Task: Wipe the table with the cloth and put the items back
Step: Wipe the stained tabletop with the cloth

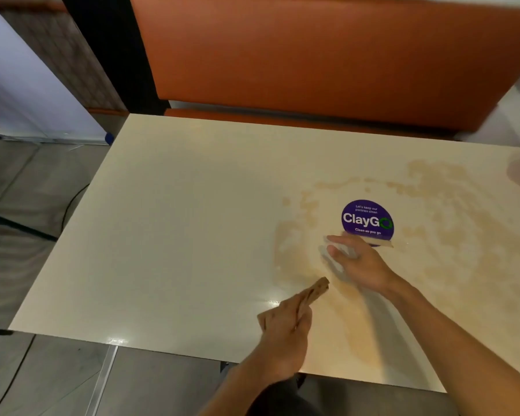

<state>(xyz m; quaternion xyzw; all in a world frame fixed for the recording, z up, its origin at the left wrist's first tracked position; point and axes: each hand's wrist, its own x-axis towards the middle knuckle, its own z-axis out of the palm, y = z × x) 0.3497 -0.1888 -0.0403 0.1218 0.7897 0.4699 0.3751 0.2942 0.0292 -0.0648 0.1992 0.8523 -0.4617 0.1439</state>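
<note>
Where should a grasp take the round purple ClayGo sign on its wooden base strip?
Pinch the round purple ClayGo sign by its upper rim, across front and back faces, coming from above. It seems to stand upright in a low wooden base strip that is too flat to grip well, and the right hand crowds its near-left side.

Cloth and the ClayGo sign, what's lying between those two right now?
In the head view, the right hand lies between the cloth, gripped by the left hand, and the ClayGo sign, over a brown-smeared patch of table.

Cream table (162, 235) — brown smears (439, 205), purple ClayGo sign (367, 219).
</note>
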